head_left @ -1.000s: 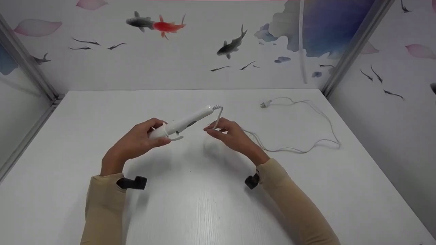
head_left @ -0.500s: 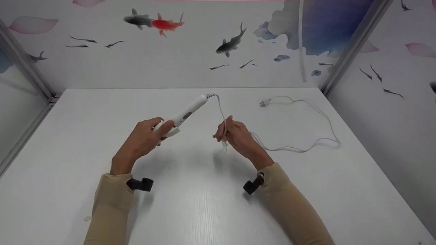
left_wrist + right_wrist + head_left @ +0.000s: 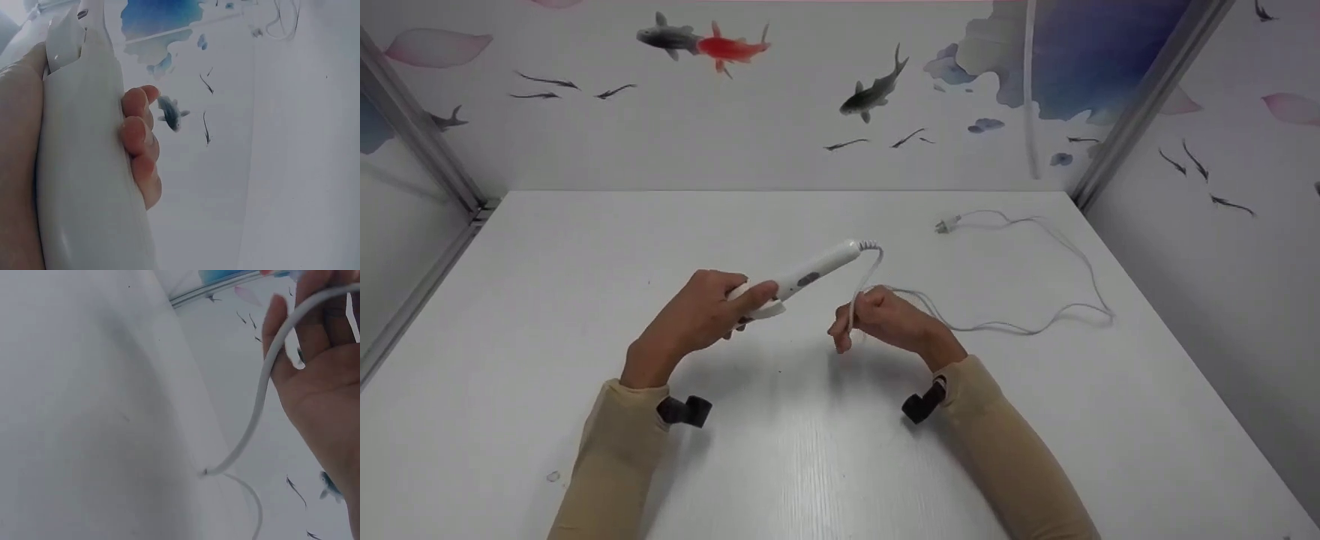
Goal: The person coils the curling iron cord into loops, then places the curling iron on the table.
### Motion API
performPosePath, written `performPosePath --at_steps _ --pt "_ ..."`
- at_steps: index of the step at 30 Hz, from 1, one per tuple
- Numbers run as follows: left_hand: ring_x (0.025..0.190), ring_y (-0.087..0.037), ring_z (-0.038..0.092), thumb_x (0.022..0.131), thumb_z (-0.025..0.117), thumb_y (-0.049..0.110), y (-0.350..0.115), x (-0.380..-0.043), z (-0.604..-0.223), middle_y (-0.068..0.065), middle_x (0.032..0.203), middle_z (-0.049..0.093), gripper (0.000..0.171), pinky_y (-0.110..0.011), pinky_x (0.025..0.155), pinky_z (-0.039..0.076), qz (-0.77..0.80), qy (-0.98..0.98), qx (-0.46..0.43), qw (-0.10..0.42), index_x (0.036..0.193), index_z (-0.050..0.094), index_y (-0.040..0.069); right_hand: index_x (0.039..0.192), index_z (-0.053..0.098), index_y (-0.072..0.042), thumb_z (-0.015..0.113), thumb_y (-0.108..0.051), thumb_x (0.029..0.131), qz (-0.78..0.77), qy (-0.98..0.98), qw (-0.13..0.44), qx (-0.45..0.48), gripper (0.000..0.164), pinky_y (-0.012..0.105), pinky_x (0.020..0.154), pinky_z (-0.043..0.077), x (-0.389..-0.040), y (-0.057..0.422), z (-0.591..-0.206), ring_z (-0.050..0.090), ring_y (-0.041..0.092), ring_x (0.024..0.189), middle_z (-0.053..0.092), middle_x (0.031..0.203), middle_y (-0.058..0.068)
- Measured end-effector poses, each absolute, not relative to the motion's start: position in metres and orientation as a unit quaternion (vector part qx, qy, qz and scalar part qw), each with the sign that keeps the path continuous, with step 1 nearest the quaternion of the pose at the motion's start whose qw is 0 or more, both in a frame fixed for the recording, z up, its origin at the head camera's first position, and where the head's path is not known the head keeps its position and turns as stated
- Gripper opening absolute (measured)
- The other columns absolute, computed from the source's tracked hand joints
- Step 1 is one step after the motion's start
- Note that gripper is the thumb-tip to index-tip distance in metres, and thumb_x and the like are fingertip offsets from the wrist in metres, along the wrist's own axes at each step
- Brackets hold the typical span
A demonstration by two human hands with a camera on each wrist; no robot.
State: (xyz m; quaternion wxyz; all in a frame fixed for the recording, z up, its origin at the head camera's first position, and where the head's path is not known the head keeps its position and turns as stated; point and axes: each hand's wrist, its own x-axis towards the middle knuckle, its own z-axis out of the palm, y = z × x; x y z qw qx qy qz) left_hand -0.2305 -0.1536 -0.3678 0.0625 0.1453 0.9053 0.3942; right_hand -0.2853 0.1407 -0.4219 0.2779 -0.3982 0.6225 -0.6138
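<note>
My left hand [image 3: 697, 311] grips a white curling iron [image 3: 829, 262] round its thicker front part, the thumb laid along the lever. The handle, with a grey button panel, points up and to the right. In the left wrist view the fingers [image 3: 138, 138] wrap round the far side of the white body [image 3: 90, 163]. From the handle's coiled end, the white power cord [image 3: 869, 274] drops to my right hand [image 3: 900, 319]. It runs between thumb and fingers there, with the lower fingers reaching loosely down. In the right wrist view the cord [image 3: 261, 391] arcs across the fingers.
The cord's remaining length lies in a wide loop on the white table [image 3: 810, 465] at the right, ending in a two-pin plug [image 3: 946, 224] near the back. Panels printed with fish [image 3: 874, 94] stand behind and at both sides.
The curling iron has shifted right and its handle end rose, then came down. The left thumb has moved onto the lever. My right hand has turned and sunk slightly with the cord between its fingers.
</note>
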Motion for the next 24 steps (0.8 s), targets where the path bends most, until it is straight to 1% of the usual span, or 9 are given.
performPosePath --at_steps 2,3,4,6,9,12,15,19,24 --pt "0.06 -0.016 0.055 0.096 0.051 0.064 -0.152 -0.23 -0.369 -0.005 0.072 0.061 0.059 -0.03 0.059 0.046 0.378 0.909 0.161 0.073 0.085 0.066 0.009 0.086 0.078 -0.009 0.04 -0.022 0.103 -0.562 0.693 0.268 -0.363 0.044 0.035 0.099 0.046 -0.285 0.142 -0.424 0.07 0.021 0.096 0.074 0.076 -0.002" --pt "0.059 -0.016 0.055 0.096 0.051 0.065 -0.151 -0.229 -0.369 -0.004 0.071 0.06 0.059 -0.03 0.059 0.046 0.37 0.91 0.17 0.078 0.085 0.065 0.009 0.084 0.077 -0.005 0.04 -0.015 0.098 -0.537 0.722 0.266 -0.345 0.041 0.035 0.099 0.047 -0.286 0.142 -0.424 0.07 0.022 0.096 0.076 0.079 0.002" --pt "0.059 -0.015 0.055 0.096 0.051 0.064 -0.15 -0.228 -0.37 -0.004 0.071 0.06 0.058 -0.03 0.059 0.045 0.362 0.911 0.178 0.082 0.084 0.065 0.009 0.081 0.075 -0.003 0.04 -0.011 0.092 -0.51 0.75 0.263 -0.329 0.038 0.034 0.095 0.048 -0.286 0.142 -0.425 0.07 0.023 0.094 0.077 0.081 0.005" --pt "0.058 -0.014 0.054 0.096 0.052 0.064 -0.148 -0.225 -0.37 -0.002 0.069 0.06 0.056 -0.029 0.059 0.044 0.349 0.912 0.194 0.09 0.083 0.064 0.011 0.083 0.074 -0.001 0.047 -0.011 0.091 -0.485 0.775 0.266 -0.306 0.03 0.031 0.082 0.049 -0.287 0.142 -0.427 0.067 0.018 0.078 0.075 0.081 0.008" --pt "0.057 -0.012 0.048 0.094 0.055 0.064 -0.145 -0.221 -0.371 0.001 0.066 0.056 0.054 -0.028 0.057 0.04 0.323 0.918 0.207 0.101 0.078 0.062 0.013 0.088 0.076 -0.002 0.059 -0.01 0.09 -0.462 0.795 0.246 -0.305 0.018 0.024 0.062 0.042 -0.289 0.142 -0.425 0.051 0.012 0.063 0.071 0.078 0.01" --pt "0.057 -0.011 0.039 0.092 0.058 0.064 -0.14 -0.22 -0.374 0.004 0.062 0.047 0.055 -0.026 0.055 0.034 0.288 0.925 0.218 0.115 0.073 0.06 0.013 0.093 0.078 -0.004 0.069 -0.012 0.09 -0.458 0.813 0.209 -0.292 0.012 0.021 0.059 0.038 -0.292 0.144 -0.422 0.046 0.009 0.064 0.066 0.075 0.001" --pt "0.058 -0.011 0.036 0.091 0.058 0.066 -0.134 -0.222 -0.378 0.005 0.062 0.042 0.056 -0.027 0.055 0.032 0.246 0.935 0.223 0.122 0.072 0.06 0.013 0.093 0.079 -0.008 0.073 -0.019 0.091 -0.455 0.835 0.162 -0.264 0.012 0.022 0.063 0.043 -0.295 0.148 -0.419 0.051 0.009 0.07 0.069 0.082 -0.005" --pt "0.058 -0.012 0.037 0.092 0.055 0.066 -0.128 -0.225 -0.386 0.004 0.063 0.042 0.059 -0.027 0.055 0.033 0.203 0.946 0.222 0.118 0.072 0.06 0.011 0.098 0.081 -0.013 0.077 -0.03 0.089 -0.468 0.847 0.111 -0.226 0.02 0.027 0.069 0.047 -0.294 0.154 -0.409 0.055 0.012 0.074 0.074 0.091 -0.001" --pt "0.056 -0.013 0.038 0.096 0.05 0.065 -0.122 -0.228 -0.394 0.002 0.063 0.043 0.059 -0.028 0.054 0.033 0.183 0.955 0.211 0.103 0.08 0.061 0.009 0.098 0.081 -0.017 0.077 -0.033 0.089 -0.48 0.85 0.076 -0.203 0.019 0.027 0.063 0.045 -0.285 0.156 -0.39 0.05 0.012 0.067 0.073 0.087 0.001"
